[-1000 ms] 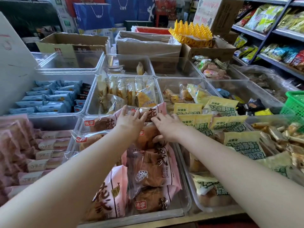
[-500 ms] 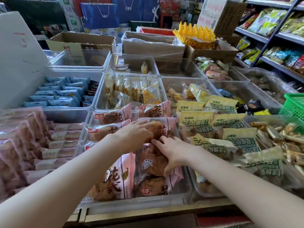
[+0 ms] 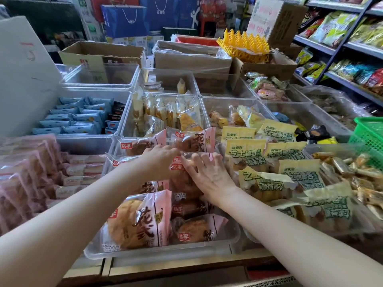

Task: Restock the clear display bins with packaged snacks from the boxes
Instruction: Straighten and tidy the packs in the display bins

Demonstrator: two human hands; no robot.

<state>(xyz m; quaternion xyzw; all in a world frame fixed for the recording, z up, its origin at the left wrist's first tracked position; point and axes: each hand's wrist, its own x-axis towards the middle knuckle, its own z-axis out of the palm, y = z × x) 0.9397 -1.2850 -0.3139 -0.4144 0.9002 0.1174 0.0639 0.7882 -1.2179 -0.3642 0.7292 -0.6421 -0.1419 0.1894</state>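
A clear bin in front of me holds several pink-and-clear bread packets standing in rows. My left hand rests on the packets in the bin's middle, fingers bent over a packet's top edge. My right hand lies flat with spread fingers on a bread packet beside it, pressing it down. The bin to the right holds yellow bread packets with green lettering. Cardboard boxes stand behind the bins.
Other clear bins hold blue packets, pale cake packets and pink packets at the left. A green basket sits at the right edge, shelves of snacks beyond it. A yellow plastic rack tops a box.
Both hands moved back toward the far part of the bin after pulling nearer. My right hand flattened onto a packet, and the camera drew closer to the bin.
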